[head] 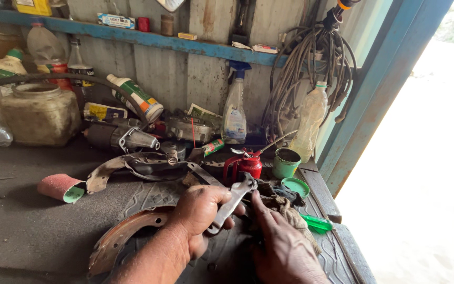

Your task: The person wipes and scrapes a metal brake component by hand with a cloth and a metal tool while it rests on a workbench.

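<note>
Hands at lower centre of the frame: left hand [198, 210] grips a grey spanner [232, 202], right hand [279, 242] presses a dirty rag [285, 208] beside it; grime on both suggests wiping remains unfinished.

Metal spanner [232, 202]: grey, worn, open-ended, tilted with its jaw end up and to the right, shaft gripped mid-length. Dirty brownish rag [285, 208]: crumpled, lying on the dark workbench just right of the spanner's head.
</note>
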